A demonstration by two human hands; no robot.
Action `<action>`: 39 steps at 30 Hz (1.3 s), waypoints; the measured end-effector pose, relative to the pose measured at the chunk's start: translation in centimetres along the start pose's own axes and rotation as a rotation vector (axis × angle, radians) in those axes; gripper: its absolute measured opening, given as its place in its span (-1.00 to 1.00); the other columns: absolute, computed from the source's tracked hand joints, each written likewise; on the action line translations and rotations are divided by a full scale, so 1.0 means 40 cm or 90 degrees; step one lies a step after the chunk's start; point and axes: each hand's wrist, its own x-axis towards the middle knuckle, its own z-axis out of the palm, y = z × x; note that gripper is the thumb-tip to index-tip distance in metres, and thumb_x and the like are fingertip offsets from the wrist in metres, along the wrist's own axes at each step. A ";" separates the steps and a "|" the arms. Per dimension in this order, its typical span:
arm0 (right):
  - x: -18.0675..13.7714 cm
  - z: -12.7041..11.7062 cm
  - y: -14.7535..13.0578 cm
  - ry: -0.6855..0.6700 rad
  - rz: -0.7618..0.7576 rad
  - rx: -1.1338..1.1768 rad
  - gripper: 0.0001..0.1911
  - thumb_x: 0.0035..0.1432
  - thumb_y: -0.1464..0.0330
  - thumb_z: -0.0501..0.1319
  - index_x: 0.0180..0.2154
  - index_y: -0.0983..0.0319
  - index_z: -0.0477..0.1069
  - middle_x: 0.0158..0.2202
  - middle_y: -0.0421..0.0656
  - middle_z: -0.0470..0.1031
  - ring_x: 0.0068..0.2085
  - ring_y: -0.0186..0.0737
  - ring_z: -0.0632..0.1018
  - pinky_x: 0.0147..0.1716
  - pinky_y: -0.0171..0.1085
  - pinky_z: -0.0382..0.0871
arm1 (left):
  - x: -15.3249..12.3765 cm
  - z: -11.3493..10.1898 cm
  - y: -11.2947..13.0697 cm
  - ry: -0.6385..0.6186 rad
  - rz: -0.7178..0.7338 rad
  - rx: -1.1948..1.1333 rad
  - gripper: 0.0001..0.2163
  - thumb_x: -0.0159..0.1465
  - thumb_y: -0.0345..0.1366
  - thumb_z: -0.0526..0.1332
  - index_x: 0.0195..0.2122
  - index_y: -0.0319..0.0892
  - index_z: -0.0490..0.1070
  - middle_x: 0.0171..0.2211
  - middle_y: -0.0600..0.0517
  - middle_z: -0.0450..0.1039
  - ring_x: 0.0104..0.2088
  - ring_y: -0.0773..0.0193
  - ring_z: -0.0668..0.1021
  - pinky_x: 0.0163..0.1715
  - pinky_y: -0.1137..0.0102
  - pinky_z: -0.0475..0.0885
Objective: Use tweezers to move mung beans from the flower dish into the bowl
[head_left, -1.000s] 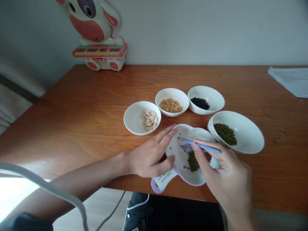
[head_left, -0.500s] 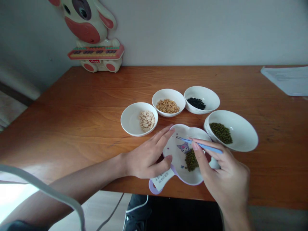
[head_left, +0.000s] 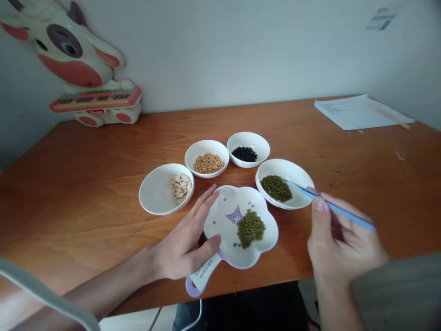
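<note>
Tabletop (head_left: 86,184): reddish-brown wood, running from my near edge back to the wall.
Far left corner: a cow-shaped toy keyboard (head_left: 96,99) stands against the wall.
Far right: a stack of white papers (head_left: 354,112) lies flat.
Middle, in an arc: four white bowls, namely the pale-seed bowl (head_left: 151,193) to my left, then the yellow-bean bowl (head_left: 196,151), the black-bean bowl (head_left: 257,145) and the green-bean bowl (head_left: 299,177).
Nearest me: the flower-shaped dish (head_left: 223,225) sits inside the arc, its purple handle over the tabletop's front edge.
</note>
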 end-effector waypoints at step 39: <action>0.022 -0.026 -0.064 -0.337 -0.134 0.145 -0.69 0.33 0.54 0.32 -0.01 0.04 0.62 -0.15 -0.20 0.76 -0.23 -0.14 0.71 -0.31 -0.17 0.62 | 0.041 -0.006 -0.013 -0.014 0.089 0.055 -0.24 0.54 -0.34 0.19 0.63 -0.04 -0.23 0.67 -0.25 -0.26 0.65 -0.24 0.01 0.58 -0.24 0.14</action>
